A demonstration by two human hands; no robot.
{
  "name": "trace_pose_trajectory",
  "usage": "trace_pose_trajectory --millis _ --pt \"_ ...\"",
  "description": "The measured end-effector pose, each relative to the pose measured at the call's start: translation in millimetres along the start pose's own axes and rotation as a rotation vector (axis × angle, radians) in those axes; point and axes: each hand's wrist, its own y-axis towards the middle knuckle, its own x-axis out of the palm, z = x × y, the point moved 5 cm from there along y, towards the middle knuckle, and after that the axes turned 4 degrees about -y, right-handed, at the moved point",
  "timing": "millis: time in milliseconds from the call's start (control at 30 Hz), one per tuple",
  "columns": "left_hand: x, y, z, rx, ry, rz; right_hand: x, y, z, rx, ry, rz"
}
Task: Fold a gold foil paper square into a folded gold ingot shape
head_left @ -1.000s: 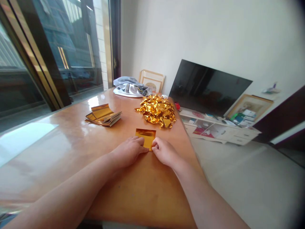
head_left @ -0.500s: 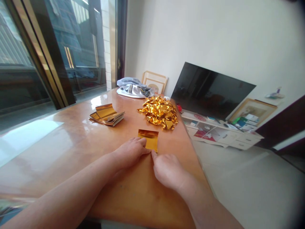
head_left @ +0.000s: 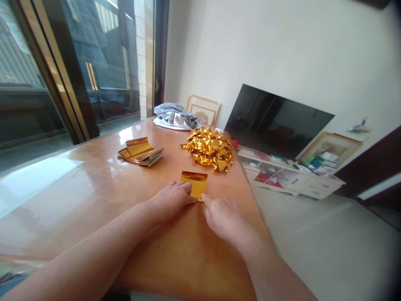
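A small sheet of gold foil paper (head_left: 197,184) lies on the table in front of me, its far edge curling up and a narrow strip along its near edge folded. My left hand (head_left: 173,198) grips its left and near side, thumb along the near edge and fingers on top. At the near right corner my right hand (head_left: 222,213) presses with thumb and index finger close together, its other fingers curled. Farther left is a stack of gold foil sheets (head_left: 140,152), the top one bent upward. Beyond the sheet sits a heap of folded gold foil pieces (head_left: 208,148).
The glossy wooden table (head_left: 175,259) has its right edge close to my right forearm. Folded cloth (head_left: 175,116) lies at its far end, near a leaning picture frame (head_left: 203,106). A television (head_left: 275,121) and a low white cabinet (head_left: 294,179) stand beyond, to the right.
My right fingertips have shifted slightly right along the near edge, to the corner. The near strip now lies flatter. My left hand stays in place.
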Motion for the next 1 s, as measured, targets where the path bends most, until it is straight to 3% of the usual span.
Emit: trace_pose_trajectory --millis 133,433,800,1000 --pt "0.6 -1.9 -4.3 0.014 -0.044 0.01 9.4 0.5 -6.8 -0.065 -0.002 -0.06" --pt "-9.6 -11.8 -24.3 -0.016 -0.223 0.045 14.6 -0.1 -1.4 -0.07 -0.008 -0.099" --pt "-16.0 -23.9 -51.8 -0.1 -0.336 -0.019 12.7 -3.7 -0.6 -0.075 -0.006 -0.127" --pt "-16.8 -24.4 -55.1 -0.1 -0.335 -0.028 13.4 -3.3 -0.1 -0.08 -0.005 -0.097"
